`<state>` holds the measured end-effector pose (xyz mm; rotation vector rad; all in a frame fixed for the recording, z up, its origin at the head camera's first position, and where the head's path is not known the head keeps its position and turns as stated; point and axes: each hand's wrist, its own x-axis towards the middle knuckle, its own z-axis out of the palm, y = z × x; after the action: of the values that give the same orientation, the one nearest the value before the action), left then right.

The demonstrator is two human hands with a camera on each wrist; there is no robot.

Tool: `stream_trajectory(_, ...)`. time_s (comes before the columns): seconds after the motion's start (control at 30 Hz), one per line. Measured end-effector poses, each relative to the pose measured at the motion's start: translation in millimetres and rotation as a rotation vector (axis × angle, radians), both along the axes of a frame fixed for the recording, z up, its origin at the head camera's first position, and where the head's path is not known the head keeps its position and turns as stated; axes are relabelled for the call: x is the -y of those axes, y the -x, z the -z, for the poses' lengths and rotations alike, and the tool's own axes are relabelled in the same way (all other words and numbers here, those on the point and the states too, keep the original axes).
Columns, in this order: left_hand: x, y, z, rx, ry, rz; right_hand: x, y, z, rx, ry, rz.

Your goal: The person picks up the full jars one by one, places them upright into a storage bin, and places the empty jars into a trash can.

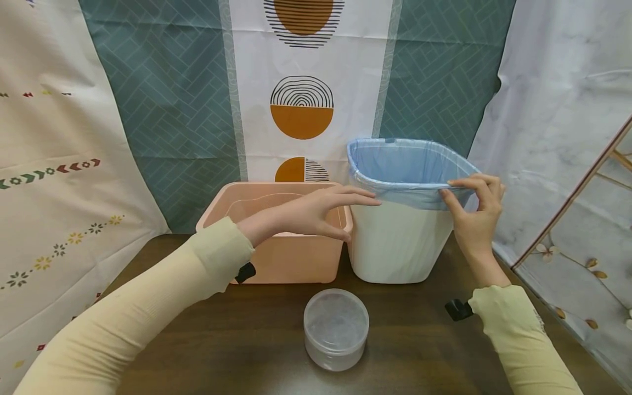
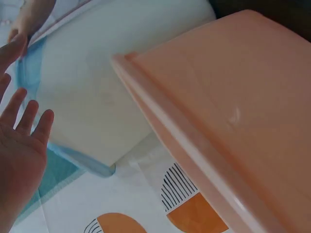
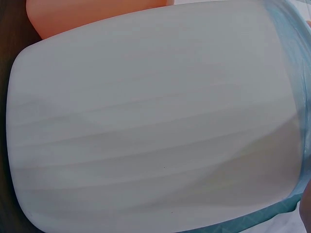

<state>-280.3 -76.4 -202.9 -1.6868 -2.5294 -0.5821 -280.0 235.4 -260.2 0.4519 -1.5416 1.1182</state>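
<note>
A white trash bin [image 1: 400,247] stands upright, lined with a blue trash bag [image 1: 405,162] whose edge is folded down over the rim all round. At the front right corner, my right hand [image 1: 478,211] pinches the bag and rim between thumb and fingers. My left hand [image 1: 316,211] hovers over the front of the pink bin [image 1: 291,260], its fingers extended toward the white bin's left front side. In the left wrist view, the left hand [image 2: 22,150] has spread fingers with nothing in them. The right wrist view is mostly filled by the white bin's wall [image 3: 150,116].
A round clear lidded container [image 1: 336,329] sits on the dark wooden table [image 1: 237,340] in front of the bins. Patterned cloth [image 1: 178,109] hangs behind, with a marbled sheet [image 1: 558,137] on the right. The pink bin stands right beside the white one.
</note>
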Motion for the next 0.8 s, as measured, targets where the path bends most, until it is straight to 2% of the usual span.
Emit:
stream_trajectory(0.17,-1.5,-4.4,10.4,0.052,-0.003,0.058,0.2,-0.4,-0.2,0.001,0.001,0.000)
stream_trajectory(0.43,-4.6,-12.1,27.6,0.089,0.069,0.109,-4.7,6.0,3.2,0.005,0.001,0.006)
stream_trajectory(0.63,-6.3,-21.0,40.6,0.127,0.143,0.113,1.8,-2.8,-1.3,0.008,0.002,0.001)
stream_trajectory(0.8,-5.6,-25.2,52.9,0.131,0.188,0.124,5.3,-7.1,-4.3,-0.003,-0.005,-0.002)
